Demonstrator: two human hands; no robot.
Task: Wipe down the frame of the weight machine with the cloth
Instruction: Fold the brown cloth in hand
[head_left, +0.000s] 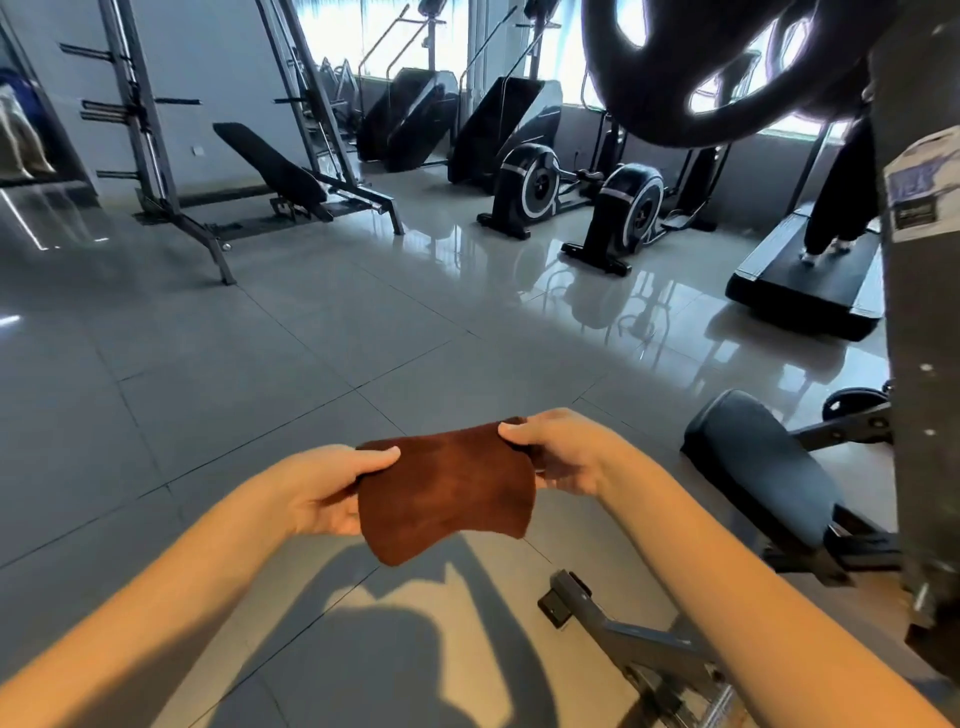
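Rust-brown napped cloth (447, 488) hangs in the lower middle of the frame, stretched between your two hands above the glossy grey tiled floor (260, 389). Your left hand (332, 488) pinches its left edge: thumb flat on top and pressed down, the other fingers tucked beneath the fabric and out of sight. Your right hand (561, 457) pinches the upper right corner, thumb on top, fingers curled under. Only a little of them shows past the cloth's edge, so how tightly they close I cannot tell. The cloth's lower edge droops free and touches nothing.

The weight machine's scuffed grey metal frame (919, 364) runs down the right side of the frame, bearing a worn label, well apart from the cloth and cut off by the picture's edge. Just beside it, middle right, a dark padded cushion (758, 467) sits on a metal arm. At bottom right, a grey steel foot bar (623, 639) lies on the floor and passes behind your right forearm, partly hidden. At the top right looms a black weight plate (675, 78), blurred, backlit by the windows, its upper part cut off. Your shadow (395, 649) falls on the tiles at bottom centre.
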